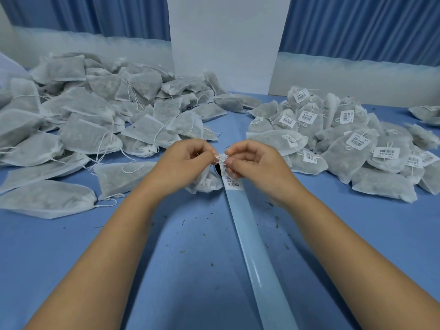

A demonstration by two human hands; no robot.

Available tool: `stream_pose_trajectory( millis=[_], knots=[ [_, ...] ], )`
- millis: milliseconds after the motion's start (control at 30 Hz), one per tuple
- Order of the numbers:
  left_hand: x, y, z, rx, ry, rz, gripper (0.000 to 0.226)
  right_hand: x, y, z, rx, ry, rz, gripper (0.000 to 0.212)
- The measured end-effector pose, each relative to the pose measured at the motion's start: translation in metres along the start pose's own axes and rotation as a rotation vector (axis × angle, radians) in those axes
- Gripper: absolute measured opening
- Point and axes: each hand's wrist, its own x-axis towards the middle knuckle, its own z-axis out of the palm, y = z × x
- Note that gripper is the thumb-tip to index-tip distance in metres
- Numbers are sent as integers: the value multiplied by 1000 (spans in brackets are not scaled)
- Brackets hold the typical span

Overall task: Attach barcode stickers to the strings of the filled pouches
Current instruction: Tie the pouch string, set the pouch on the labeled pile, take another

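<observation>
Blue desk (pixel 190 258) fills the head view, and both forearms reach in from the bottom edge to meet near its middle. The left hand (pixel 188 160) has its fingers curled, thumb and forefinger pinching a thin white string (pixel 217 158). The right hand (pixel 254 160) is curled the same way and pinches a small barcode sticker (pixel 223 163) right against that string. The fingertips cover most of the sticker, so I cannot tell whether it is folded over the string.

The pouch (pixel 205 183) lies on the desk under the left hand, mostly hidden by palm and wrist, with only its crumpled lower end showing. A small dark patch (pixel 217 169) between the hands is too covered to identify.

A pale backing strip (pixel 257 258) runs from under the right hand's fingers to the bottom edge, where it is cut off. A spare sticker (pixel 234 183) sits at its upper end.

A heap of unlabelled pouches (pixel 95 110) with loose strings spreads to the left, cut off by the frame. A heap of labelled pouches (pixel 345 144) lies to the right, well apart from it. At the back a white panel (pixel 226 44) stands between blue curtains (pixel 107 15). Dark crumbs (pixel 277 221) dot the desk.
</observation>
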Motion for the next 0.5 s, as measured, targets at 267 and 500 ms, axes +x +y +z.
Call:
stream_pose_trajectory(
  millis=[267,500],
  knots=[
    [0,0,2,-37,-30,-79,36,-5,-1,4,-190,54,-114,24],
    [2,-2,1,-41,-23,-78,35,-7,-3,6,-151,72,-104,3]
  ],
)
